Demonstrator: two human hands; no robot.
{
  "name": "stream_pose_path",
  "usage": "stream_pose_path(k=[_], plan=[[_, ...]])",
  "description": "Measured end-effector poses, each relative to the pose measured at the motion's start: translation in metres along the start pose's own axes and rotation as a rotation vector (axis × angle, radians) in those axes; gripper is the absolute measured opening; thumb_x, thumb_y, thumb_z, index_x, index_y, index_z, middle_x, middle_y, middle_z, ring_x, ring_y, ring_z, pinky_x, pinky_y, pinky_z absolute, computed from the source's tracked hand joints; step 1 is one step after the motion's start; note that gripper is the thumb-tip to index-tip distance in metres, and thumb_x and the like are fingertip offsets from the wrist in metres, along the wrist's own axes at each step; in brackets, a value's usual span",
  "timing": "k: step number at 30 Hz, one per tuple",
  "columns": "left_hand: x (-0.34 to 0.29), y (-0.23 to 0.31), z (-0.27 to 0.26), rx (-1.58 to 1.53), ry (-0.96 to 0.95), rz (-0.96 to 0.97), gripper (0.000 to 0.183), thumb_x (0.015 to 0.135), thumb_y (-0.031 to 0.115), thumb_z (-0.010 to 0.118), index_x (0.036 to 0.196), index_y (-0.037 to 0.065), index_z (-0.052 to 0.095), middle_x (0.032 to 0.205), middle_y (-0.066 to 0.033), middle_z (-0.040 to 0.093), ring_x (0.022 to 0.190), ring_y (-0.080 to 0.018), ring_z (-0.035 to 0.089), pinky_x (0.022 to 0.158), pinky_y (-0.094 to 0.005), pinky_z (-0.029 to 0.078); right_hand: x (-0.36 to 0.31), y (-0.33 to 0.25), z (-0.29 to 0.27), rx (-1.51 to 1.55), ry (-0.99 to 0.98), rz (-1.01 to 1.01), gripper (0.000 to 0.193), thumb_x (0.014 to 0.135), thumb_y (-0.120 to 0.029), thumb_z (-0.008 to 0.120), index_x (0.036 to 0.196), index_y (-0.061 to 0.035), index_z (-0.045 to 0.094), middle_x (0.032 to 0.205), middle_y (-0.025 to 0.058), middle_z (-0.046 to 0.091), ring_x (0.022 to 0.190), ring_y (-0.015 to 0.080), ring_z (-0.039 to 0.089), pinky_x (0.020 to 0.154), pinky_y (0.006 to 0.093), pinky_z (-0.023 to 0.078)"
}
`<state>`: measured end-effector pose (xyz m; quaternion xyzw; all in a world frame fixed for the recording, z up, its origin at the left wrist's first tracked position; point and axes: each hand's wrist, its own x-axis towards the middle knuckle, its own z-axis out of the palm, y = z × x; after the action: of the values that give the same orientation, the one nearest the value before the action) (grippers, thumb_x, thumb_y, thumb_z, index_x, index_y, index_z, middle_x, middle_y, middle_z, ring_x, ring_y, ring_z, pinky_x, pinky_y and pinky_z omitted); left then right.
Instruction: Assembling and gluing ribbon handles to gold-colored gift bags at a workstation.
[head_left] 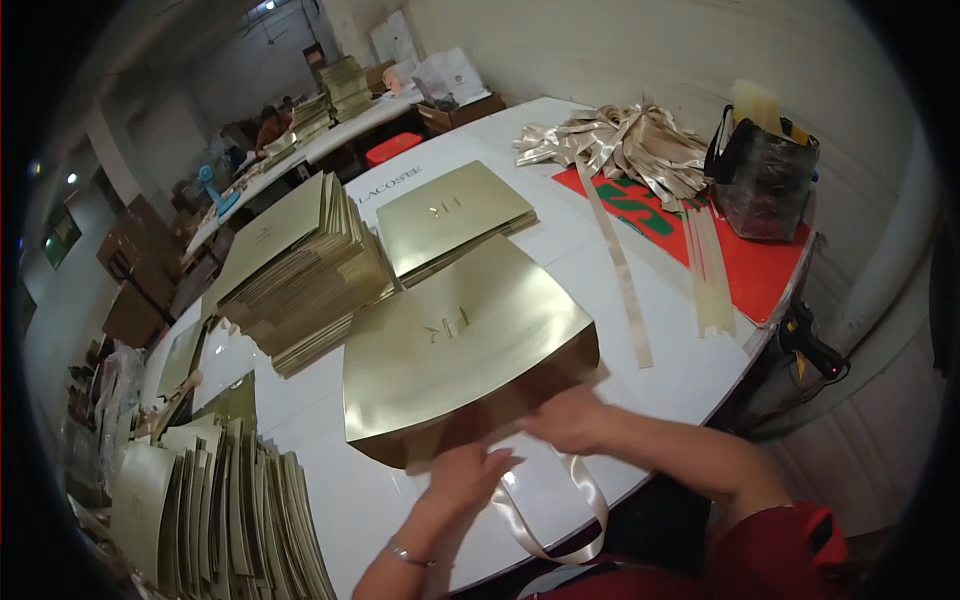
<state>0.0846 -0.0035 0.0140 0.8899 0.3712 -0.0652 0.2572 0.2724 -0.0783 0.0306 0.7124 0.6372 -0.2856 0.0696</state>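
A large gold paper bag point(470, 335) lies on the white table with its mouth gaping toward me. From its near edge a cream satin ribbon handle point(590, 505) hangs in a loop over the table's front edge. My left hand point(465, 480) is at the left part of the mouth, fingers bent around the bag's lower edge and thumb standing out. At the right part of the mouth is my right hand point(570, 420), touching the bag just above the ribbon. Its fingers are smeared by motion, and the bag's inside is mostly in shadow.
Flat gold bags point(455, 215) lie behind; a tall stack point(300, 270) stands left. More gold bags point(210, 510) stand on edge at lower left. Cream ribbons point(640, 150) heap on a red sheet point(760, 270) beside a dark container point(765, 180). A glue gun point(812, 350) hangs at the right edge.
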Motion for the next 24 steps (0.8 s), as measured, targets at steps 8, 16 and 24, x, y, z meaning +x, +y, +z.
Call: stream_pose_path(k=[8, 16, 24], plan=[[0.005, 0.017, -0.006, -0.153, -0.072, -0.027, 0.046, 0.086, 0.043, 0.048, 0.093, 0.002, 0.066, 0.093, -0.0277, 0.062, 0.092, -0.0417, 0.059, 0.084, -0.0443, 0.045, 0.010, -0.017, 0.020, 0.079, 0.136, -0.164, 0.056, 0.095, -0.044, 0.029, 0.090, -0.0045, 0.068, 0.098, 0.0189, 0.065, 0.094, 0.0367, 0.060, 0.084, 0.0433, 0.046], [-0.025, -0.036, -0.015, 0.041, 0.490, 0.262, 0.071, 0.071, 0.028, 0.070, 0.130, 0.002, 0.040, 0.124, -0.0203, 0.048, 0.113, -0.0391, 0.046, 0.092, -0.0447, 0.041, -0.005, 0.049, 0.031, -0.030, 0.497, 0.030, 0.038, 0.094, -0.031, 0.036, 0.109, -0.0080, 0.062, 0.102, 0.0162, 0.064, 0.089, 0.0348, 0.061, 0.083, 0.0442, 0.047], [-0.034, 0.029, 0.001, -0.214, 0.114, -0.003, 0.067, 0.080, 0.030, 0.066, 0.129, -0.006, 0.038, 0.127, -0.0271, 0.044, 0.116, -0.0421, 0.043, 0.096, -0.0432, 0.038, 0.057, -0.085, -0.020, 1.367, 0.535, -0.281, 0.052, 0.086, -0.033, 0.057, 0.118, 0.0077, 0.049, 0.112, 0.0199, 0.057, 0.102, 0.0229, 0.056, 0.081, 0.0389, 0.047]])
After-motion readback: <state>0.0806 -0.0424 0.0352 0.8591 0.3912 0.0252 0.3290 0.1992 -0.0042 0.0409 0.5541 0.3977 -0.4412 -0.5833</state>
